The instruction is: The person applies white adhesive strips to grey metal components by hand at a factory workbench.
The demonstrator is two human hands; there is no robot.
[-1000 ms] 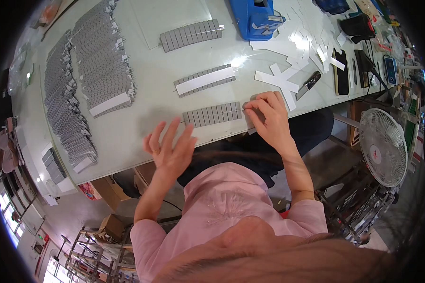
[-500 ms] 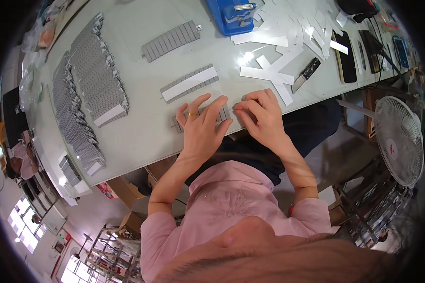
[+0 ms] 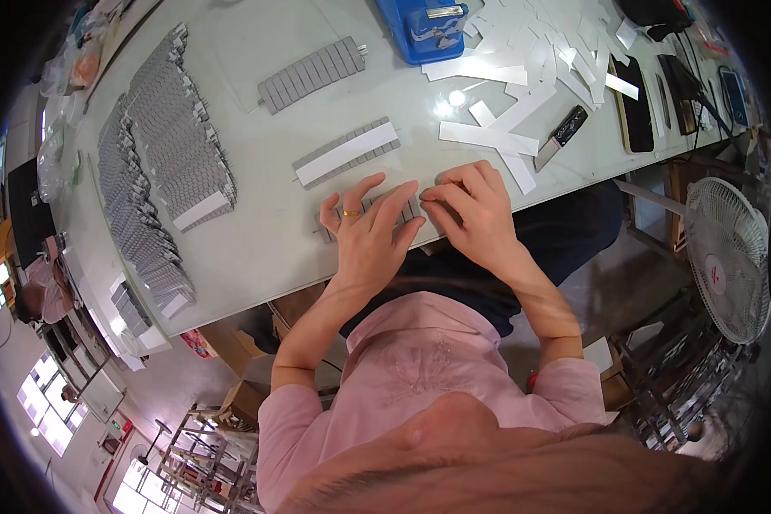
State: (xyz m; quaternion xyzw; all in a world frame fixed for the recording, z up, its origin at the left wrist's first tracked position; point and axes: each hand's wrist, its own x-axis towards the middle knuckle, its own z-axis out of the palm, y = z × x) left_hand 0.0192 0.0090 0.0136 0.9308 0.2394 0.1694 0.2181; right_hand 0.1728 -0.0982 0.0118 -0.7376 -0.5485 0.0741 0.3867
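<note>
A short row of grey blocks [image 3: 411, 208] lies near the table's front edge, mostly hidden under my left hand [image 3: 370, 236]. That hand has its fingers spread, and its fingertips rest on or close to the blocks. At the row's right end, the thumb and fingertips of my right hand [image 3: 476, 210] are pinched together; whatever they hold is too small to make out. Just beyond is a similar grey block row [image 3: 343, 164] with a white strip [image 3: 351, 152] along its top. Farther back is a bare grey block row [image 3: 310, 75] with thin pins at its right end.
Stacked grey block rows [image 3: 176, 128] cover the table's left side. A blue tool with a metal top [image 3: 424, 30] stands at the back. White strips [image 3: 497, 128], a dark-handled knife [image 3: 561, 137] and a phone [image 3: 632, 116] lie to the right. A fan [image 3: 726, 257] stands beyond the table's right edge.
My right fingertips have shifted slightly left, closer to the end of the block row. My left hand stays over the row, almost unmoved.
</note>
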